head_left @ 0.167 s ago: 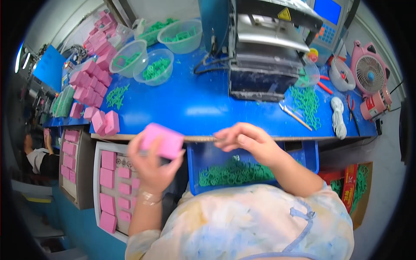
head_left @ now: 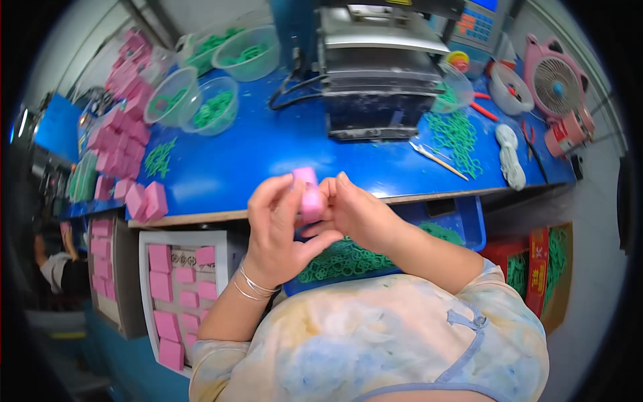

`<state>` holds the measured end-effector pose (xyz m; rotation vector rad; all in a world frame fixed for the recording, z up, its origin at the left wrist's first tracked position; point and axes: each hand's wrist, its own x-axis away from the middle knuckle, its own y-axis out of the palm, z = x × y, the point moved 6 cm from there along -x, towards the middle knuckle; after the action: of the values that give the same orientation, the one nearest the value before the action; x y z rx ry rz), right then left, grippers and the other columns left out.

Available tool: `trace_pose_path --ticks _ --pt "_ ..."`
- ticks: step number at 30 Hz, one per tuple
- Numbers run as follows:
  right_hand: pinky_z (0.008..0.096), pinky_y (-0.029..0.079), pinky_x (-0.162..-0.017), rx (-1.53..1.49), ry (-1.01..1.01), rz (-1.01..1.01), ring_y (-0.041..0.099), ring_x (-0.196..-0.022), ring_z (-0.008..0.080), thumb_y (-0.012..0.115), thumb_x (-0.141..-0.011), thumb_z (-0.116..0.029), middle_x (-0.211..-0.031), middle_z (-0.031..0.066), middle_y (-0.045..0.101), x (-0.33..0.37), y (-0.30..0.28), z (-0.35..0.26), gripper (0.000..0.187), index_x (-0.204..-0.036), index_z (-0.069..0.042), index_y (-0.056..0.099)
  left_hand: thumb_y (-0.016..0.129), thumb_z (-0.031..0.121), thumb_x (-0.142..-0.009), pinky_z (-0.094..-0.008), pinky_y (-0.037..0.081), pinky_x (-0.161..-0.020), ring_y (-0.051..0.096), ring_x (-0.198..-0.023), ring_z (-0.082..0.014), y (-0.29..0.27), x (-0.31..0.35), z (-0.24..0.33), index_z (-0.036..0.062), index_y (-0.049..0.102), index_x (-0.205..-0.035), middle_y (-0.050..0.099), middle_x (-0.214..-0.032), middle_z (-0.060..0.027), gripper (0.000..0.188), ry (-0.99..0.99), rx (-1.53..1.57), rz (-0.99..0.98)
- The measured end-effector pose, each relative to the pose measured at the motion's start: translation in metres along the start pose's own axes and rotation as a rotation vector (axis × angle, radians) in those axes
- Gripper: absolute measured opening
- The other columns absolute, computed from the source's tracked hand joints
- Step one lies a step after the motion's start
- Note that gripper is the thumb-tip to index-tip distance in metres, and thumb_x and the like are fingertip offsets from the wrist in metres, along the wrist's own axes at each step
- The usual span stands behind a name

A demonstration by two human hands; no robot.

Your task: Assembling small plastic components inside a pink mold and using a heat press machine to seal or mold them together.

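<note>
A small pink box [head_left: 308, 195] stands on edge between both my hands, in front of the blue table's near edge [head_left: 268, 161]. My left hand [head_left: 278, 228], with thin bangles on the wrist, grips it from the left. From the right, my right hand [head_left: 358, 214] holds the box with its fingertips on the top. Just below my hands a blue bin [head_left: 462, 224] holds a heap of green rings [head_left: 345, 258].
Stacks of pink boxes [head_left: 124, 144] line the table's left side. Clear bowls of green rings [head_left: 214, 107] stand at the back left, a grey machine [head_left: 378, 74] in the middle, loose green rings [head_left: 459, 137], sticks and a pink fan [head_left: 556, 84] at the right. A tray of pink boxes [head_left: 177, 295] sits lower left.
My right hand has come off the table edge and joined my left hand on the pink box, which has moved right and turned on edge.
</note>
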<state>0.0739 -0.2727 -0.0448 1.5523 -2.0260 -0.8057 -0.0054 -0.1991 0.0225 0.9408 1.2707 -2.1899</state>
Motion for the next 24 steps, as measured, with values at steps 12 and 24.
trace_pose_path --ticks 12,24 --pt "0.0271 0.046 -0.079 0.335 -0.149 0.315 0.056 -0.083 0.0108 0.048 -0.093 -0.037 -0.083 0.0037 0.057 0.017 -0.017 -0.028 0.038 -0.095 0.0 0.056 0.083 0.017 -0.057 -0.0269 0.048 -0.069 0.048 -0.081 -0.0159 0.046 -0.01 -0.02 0.0047 0.047 -0.123 0.043 -0.1 -0.0084 0.077 -0.234 0.534 -0.156" --pt "0.0386 0.036 -0.089 1.036 -0.524 0.427 0.046 -0.097 0.0313 0.037 -0.096 -0.023 -0.098 0.0162 0.053 0.009 -0.001 -0.05 0.029 -0.088 -0.001 0.055 0.074 0.029 -0.071 -0.0234 0.04 -0.056 0.044 -0.063 -0.0116 0.048 -0.004 -0.045 -0.0012 0.022 -0.136 0.047 -0.078 -0.0042 0.089 -0.432 0.838 -0.289"
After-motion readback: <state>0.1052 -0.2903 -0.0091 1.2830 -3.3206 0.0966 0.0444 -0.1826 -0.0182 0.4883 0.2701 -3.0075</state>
